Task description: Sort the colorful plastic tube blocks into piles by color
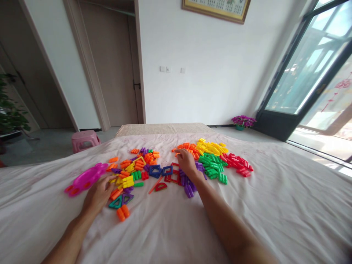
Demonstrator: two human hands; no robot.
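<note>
My left hand [97, 194] is at the left edge of a mixed heap of plastic building blocks, its fingers curled beside a yellow block [112, 180]. Whether that block is gripped is hard to see. My right hand [187, 162] reaches over sorted piles, fingers bent and pinched together, with an orange block [173, 149] at the fingertips. Below the fingers lies the orange pile [188, 146]. Purple blocks [188, 187] lie under my right wrist, and green blocks [211, 165] are right of it. The mixed heap also holds orange blocks [150, 158] and yellow blocks [128, 181].
Yellow blocks [211, 147] and red blocks [237, 164] form further piles. Between the hands lie blue square frames [154, 171], red frames [174, 173] and triangular frames [116, 202]. A magenta tray [89, 178] lies left on the wrinkled cloth [170, 231]. Beyond stands a pink stool [85, 140].
</note>
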